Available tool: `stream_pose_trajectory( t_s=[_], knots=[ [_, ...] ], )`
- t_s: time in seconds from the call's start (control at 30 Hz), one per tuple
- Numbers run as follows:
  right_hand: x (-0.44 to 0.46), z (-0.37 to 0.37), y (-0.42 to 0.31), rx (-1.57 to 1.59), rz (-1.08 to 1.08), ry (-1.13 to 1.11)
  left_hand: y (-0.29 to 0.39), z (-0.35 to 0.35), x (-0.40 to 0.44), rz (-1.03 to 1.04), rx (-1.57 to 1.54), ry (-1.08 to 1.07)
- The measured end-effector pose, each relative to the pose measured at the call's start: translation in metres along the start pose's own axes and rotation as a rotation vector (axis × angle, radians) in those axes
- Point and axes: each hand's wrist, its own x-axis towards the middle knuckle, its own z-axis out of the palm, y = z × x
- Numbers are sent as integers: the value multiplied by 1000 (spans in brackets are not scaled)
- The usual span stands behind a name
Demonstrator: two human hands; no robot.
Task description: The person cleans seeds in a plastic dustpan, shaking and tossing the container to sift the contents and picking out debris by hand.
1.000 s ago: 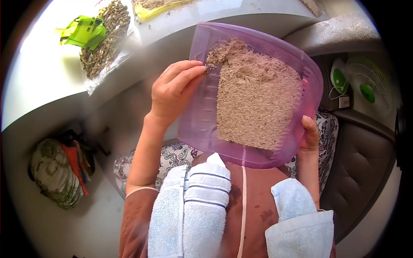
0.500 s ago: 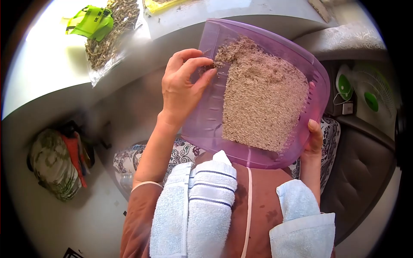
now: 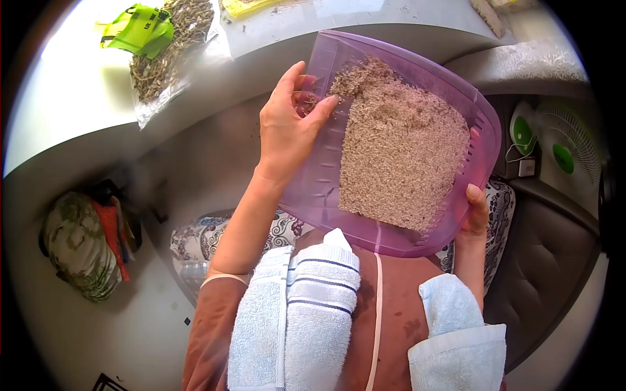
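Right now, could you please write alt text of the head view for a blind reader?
A person's right hand holds a purple tray of pale grains, while the left hand, thumb and forefinger apart, is at the opposite edge. A white table stands beyond.

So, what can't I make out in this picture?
All in the head view:
Right hand: fingers mostly hidden behind the purple tray.
Bits beside the left hand: too small to identify.
Green plastic: lettering too small to read.
Yellow sheet: cut off by the picture's top edge.
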Motion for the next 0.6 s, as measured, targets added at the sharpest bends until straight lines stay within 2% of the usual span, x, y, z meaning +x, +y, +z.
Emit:
stream_pose_trajectory(
  t_s=[0.1, 0.2, 0.3, 0.4, 0.6],
  knots=[
    [0, -4, -1, 17, 32, -26, -7, -3, 3, -47, -327, -37],
    [-1, -9, 0, 24, 31, -22, 6, -13, 3, -237, -381, -90],
    [-1, -14, 3, 43, 32, -15, -3, -16, 9, -364, -786, -116],
    [-1, -18, 4, 55, 48, -9, 0, -19, 17, -466, -780, -132],
    [0, -9, 3, 59, 74, 9, 3, -15, 23, -327, -469, -218]
  ],
)
